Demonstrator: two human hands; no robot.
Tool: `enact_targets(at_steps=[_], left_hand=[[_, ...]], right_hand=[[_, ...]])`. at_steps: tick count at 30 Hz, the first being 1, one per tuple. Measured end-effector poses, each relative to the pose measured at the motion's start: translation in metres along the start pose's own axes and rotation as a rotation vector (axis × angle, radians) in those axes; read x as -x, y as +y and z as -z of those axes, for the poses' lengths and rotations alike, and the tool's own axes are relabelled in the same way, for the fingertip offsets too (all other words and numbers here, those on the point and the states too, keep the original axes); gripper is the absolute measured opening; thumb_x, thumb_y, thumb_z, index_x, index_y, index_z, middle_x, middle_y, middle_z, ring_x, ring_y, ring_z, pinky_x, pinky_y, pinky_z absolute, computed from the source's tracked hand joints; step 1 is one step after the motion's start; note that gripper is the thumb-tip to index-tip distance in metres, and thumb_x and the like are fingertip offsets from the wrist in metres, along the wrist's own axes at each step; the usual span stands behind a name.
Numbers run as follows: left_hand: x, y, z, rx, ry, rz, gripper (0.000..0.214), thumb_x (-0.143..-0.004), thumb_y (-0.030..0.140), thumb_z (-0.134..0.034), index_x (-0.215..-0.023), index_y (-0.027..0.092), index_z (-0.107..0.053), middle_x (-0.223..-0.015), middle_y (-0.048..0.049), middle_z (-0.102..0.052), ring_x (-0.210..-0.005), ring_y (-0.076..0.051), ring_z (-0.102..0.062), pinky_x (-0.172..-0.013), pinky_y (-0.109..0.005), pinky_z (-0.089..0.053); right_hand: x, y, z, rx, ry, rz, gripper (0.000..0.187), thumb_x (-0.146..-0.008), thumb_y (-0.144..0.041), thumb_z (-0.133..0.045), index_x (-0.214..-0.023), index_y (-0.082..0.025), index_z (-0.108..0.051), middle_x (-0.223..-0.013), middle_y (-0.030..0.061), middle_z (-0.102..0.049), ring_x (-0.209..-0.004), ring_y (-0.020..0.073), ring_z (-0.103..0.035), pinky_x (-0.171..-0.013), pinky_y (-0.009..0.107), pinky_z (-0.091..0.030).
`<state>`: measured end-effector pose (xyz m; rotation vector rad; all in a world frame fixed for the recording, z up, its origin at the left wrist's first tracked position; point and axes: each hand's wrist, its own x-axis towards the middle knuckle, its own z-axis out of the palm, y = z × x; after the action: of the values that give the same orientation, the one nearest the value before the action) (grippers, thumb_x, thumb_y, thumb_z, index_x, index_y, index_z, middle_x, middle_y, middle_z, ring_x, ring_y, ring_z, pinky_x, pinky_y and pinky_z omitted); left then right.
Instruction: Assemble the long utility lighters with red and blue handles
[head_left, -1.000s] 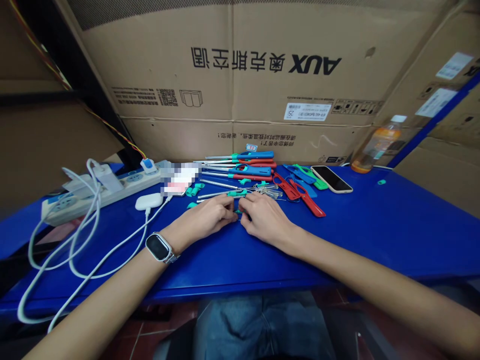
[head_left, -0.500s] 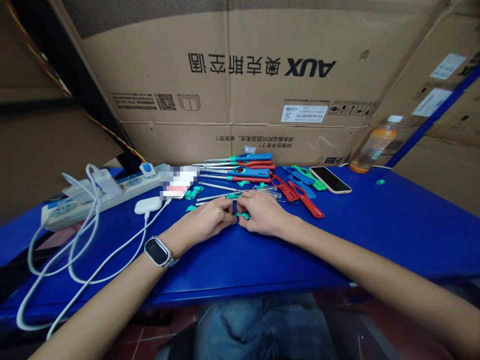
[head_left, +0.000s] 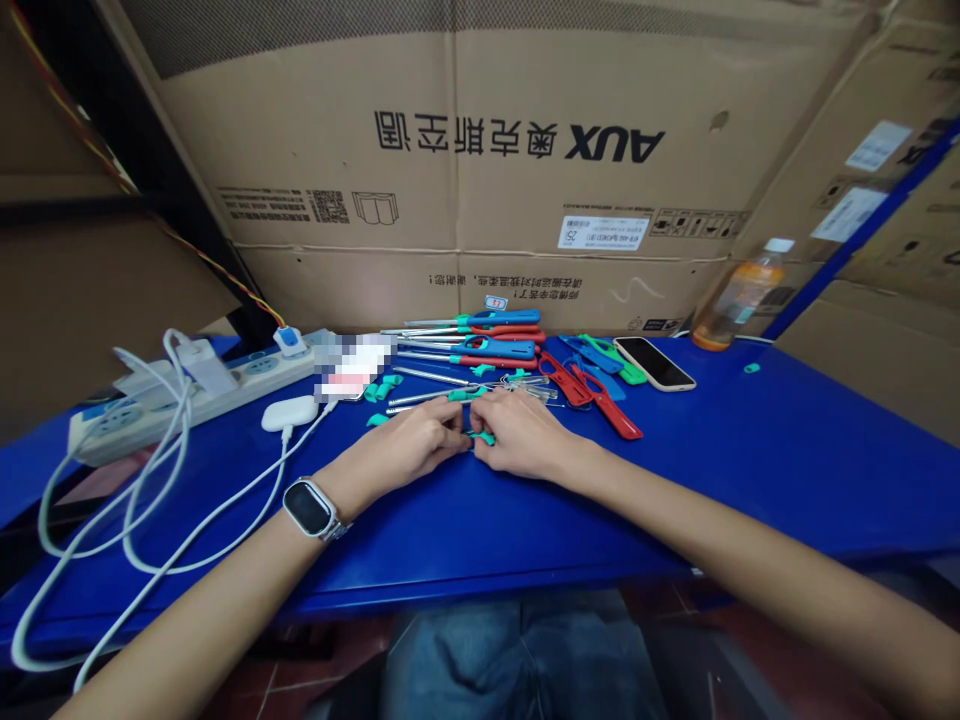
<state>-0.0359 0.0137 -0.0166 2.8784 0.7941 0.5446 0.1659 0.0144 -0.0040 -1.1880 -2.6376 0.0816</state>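
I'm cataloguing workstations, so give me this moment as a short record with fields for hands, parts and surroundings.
Right hand: fingers closed on a small green piece
Left hand: fingers close to the right hand's; whether they hold anything is unclear
Left wrist: watch
Beyond hands: lighters with blue and red handles
Right of lighters: red shells, phone, bottle
Left side: power strip
Surface: blue table

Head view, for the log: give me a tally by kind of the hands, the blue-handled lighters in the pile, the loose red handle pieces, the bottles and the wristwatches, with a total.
Hands, left hand and right hand: 2
Blue-handled lighters: 2
Loose red handle pieces: 2
Bottle: 1
Wristwatch: 1
Total: 8
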Motion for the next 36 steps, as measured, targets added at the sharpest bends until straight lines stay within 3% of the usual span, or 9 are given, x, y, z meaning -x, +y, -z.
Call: enact_targets(at_steps=[7, 10, 17, 25, 36], left_hand=[[0.000, 0.000, -0.001, -0.015, -0.003, 0.014, 0.030, -0.100, 0.023, -0.047, -0.086, 0.017, -0.074, -0.083, -0.0051, -0.056, -0.079, -0.017, -0.055, -0.069, -0.028, -0.045], [0.000, -0.001, -0.002, -0.004, 0.004, 0.006, 0.031, -0.100, 0.023, -0.046, -0.087, 0.017, -0.074, -0.085, -0.0053, -0.057, -0.079, -0.017, -0.055, -0.070, -0.028, -0.045], [0.000, 0.002, 0.000, -0.041, 0.006, -0.011, 0.030, -0.100, 0.022, -0.047, -0.090, 0.018, -0.075, -0.087, -0.0064, -0.059, -0.083, -0.018, -0.057, -0.071, -0.029, -0.047], [-0.001, 0.005, 0.000, -0.049, -0.005, 0.011, 0.028, -0.099, 0.022, -0.049, -0.088, 0.016, -0.074, -0.085, -0.0057, -0.058, -0.080, -0.018, -0.056, -0.069, -0.029, -0.045], [0.000, 0.005, -0.003, -0.070, 0.014, 0.025, 0.029, -0.099, 0.023, -0.049, -0.085, 0.016, -0.074, -0.085, -0.0054, -0.057, -0.079, -0.017, -0.054, -0.070, -0.029, -0.044]], right_hand=[[0.007, 0.004, -0.004, -0.064, 0.082, 0.017, 0.006, -0.081, -0.017, -0.060, -0.087, -0.018, -0.063, -0.086, 0.0032, -0.066, -0.083, 0.0183, -0.058, -0.075, 0.030, -0.035], [0.007, 0.006, -0.004, -0.060, 0.069, 0.036, 0.013, -0.083, -0.020, -0.061, -0.095, -0.018, -0.065, -0.091, 0.0043, -0.067, -0.085, 0.0192, -0.059, -0.073, 0.030, -0.035], [0.004, 0.013, -0.006, -0.097, 0.043, 0.153, 0.012, -0.087, -0.017, -0.059, -0.094, -0.019, -0.069, -0.094, 0.0045, -0.066, -0.089, 0.0190, -0.059, -0.079, 0.032, -0.034], [0.002, 0.010, -0.003, -0.065, 0.026, 0.121, 0.007, -0.083, -0.017, -0.060, -0.089, -0.016, -0.064, -0.095, 0.0052, -0.066, -0.090, 0.0198, -0.057, -0.078, 0.031, -0.034], [0.014, 0.000, -0.005, 0.096, 0.084, 0.071, 0.008, -0.089, -0.019, -0.054, -0.093, -0.016, -0.060, -0.098, 0.0078, -0.065, -0.091, 0.0207, -0.054, -0.084, 0.035, -0.033]])
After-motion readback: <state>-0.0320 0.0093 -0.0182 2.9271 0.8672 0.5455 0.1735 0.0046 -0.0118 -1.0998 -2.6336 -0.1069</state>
